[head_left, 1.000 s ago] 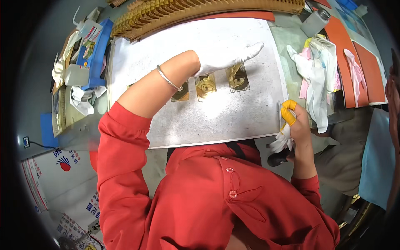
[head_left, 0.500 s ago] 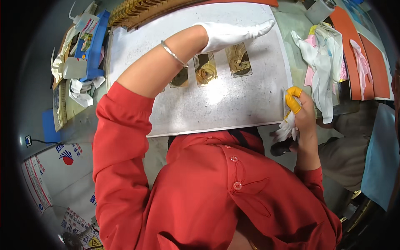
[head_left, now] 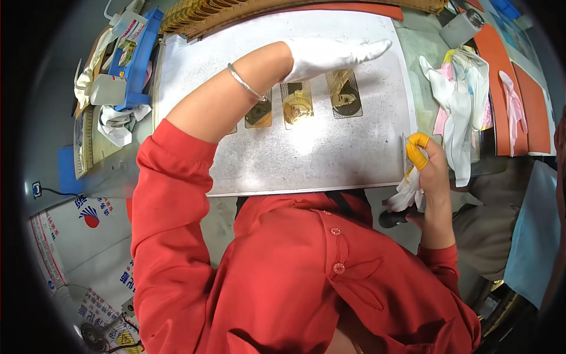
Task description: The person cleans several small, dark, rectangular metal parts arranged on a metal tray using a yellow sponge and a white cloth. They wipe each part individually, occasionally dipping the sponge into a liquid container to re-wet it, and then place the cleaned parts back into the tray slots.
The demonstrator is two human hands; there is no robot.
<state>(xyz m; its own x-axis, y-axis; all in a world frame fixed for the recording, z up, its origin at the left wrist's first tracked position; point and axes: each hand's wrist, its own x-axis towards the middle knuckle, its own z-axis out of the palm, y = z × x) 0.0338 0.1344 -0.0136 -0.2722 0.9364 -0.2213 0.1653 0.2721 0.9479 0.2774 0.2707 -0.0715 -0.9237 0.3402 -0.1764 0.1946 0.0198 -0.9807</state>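
My left hand (head_left: 330, 57), in a white cloth glove, stretches flat across the far part of the white board (head_left: 354, 156). Its fingers are straight and it grips nothing. In a row just nearer than it lie shiny gold, patterned cards, among them a right card (head_left: 344, 97), a middle card (head_left: 298, 106) and a left card (head_left: 258, 113); my forearm partly covers the row. At the board's right edge my right hand (head_left: 429, 162), with yellow finger covers, pinches a thin flat piece (head_left: 405, 148) seen edge-on. White glove-like cloth (head_left: 405, 194) shows just below those fingers.
A long slatted brown rack (head_left: 236, 15) borders the far edge. On the left stands a blue tray (head_left: 141, 59) beside a white bottle (head_left: 108, 91). White gloves (head_left: 454, 106) and a grey bottle (head_left: 463, 28) lie to the right. Another person's dark-clothed leg (head_left: 486, 218) is close by.
The board and cards have shifted slightly lower in the picture, and the glints on the cards differ. My left hand stays stretched out; my right hand keeps its pinch, a little lower in the picture.
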